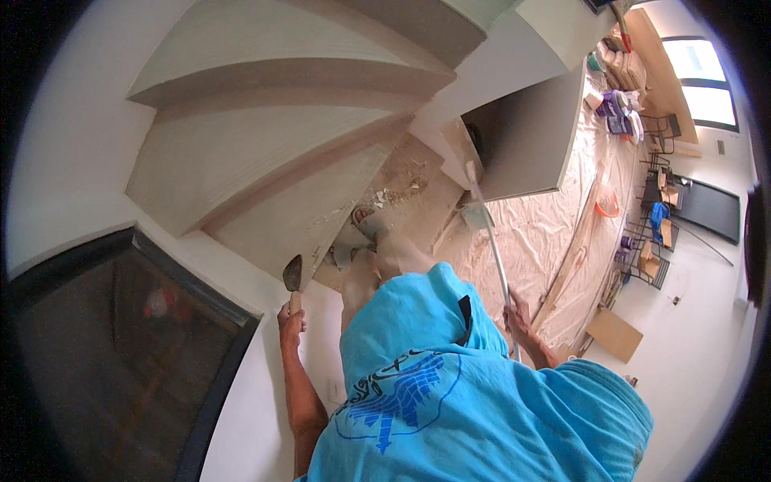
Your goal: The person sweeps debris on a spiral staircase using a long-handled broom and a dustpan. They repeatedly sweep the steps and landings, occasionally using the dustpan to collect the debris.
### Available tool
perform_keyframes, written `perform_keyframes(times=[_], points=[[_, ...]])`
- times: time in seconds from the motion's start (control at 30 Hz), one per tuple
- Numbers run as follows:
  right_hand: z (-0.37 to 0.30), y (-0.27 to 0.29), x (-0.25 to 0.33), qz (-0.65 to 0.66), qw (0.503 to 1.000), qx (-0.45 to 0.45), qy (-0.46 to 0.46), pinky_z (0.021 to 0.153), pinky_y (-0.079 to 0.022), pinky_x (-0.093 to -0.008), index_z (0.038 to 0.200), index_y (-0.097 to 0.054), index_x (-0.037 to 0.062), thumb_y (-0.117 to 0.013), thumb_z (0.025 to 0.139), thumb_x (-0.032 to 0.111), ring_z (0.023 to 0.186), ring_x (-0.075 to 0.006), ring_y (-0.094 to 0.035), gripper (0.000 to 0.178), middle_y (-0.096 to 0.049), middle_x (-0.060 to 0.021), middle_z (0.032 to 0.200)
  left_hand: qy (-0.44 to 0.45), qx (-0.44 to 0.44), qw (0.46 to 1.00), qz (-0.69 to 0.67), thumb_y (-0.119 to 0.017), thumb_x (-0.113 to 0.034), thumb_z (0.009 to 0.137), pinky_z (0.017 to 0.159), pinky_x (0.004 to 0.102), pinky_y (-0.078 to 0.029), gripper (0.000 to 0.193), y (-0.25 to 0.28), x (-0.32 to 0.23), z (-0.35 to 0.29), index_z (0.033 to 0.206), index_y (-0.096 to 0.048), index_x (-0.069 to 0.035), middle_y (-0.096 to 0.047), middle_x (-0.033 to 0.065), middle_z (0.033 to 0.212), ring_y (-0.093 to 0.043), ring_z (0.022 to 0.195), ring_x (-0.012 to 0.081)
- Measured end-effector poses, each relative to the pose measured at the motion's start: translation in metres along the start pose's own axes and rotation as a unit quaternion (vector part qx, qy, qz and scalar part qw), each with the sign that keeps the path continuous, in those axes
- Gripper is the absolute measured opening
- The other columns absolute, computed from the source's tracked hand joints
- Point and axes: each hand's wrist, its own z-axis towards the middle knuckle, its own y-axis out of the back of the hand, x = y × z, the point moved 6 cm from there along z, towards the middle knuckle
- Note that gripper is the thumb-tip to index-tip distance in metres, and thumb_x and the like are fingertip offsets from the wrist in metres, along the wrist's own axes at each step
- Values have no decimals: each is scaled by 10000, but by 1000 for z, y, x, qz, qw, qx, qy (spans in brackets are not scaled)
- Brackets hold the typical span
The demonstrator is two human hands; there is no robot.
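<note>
My left hand (291, 324) is closed round the wooden handle of a small pointing trowel (293, 275), its grey blade directed away from me beside the stairs. In my right hand (520, 313) is a long white pole (494, 251), slanting up and away. The pole's far end is pale and blurred, so I cannot tell what tool it carries. Close to that end a pale blue-green flat piece (475, 215) shows. Broken plaster rubble (401, 189) lies scattered on the landing ahead of my shoes (365, 221).
Winding pale steps (265, 132) rise at the left, beside a dark-framed window (120, 353). A grey panel (534, 140) stands right of the landing. Creased plastic sheeting (534, 233) covers the floor beyond, with an orange bucket (607, 202), stacked sacks (626, 68) and chairs (650, 261).
</note>
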Motion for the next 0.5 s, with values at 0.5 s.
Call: perform_keyframes(times=[0.5], points=[[179,-41,47,-67,964,-116,231,578,-411,-303,1284,-412,78,-376,687,-30,650,-185,-518,608,-542,-169,722,18,-38,999,-3,-564,-15,726,358,257,-383,451,25,-41,-13,1162,-446,-31,-477,45,697,-453,433,129]])
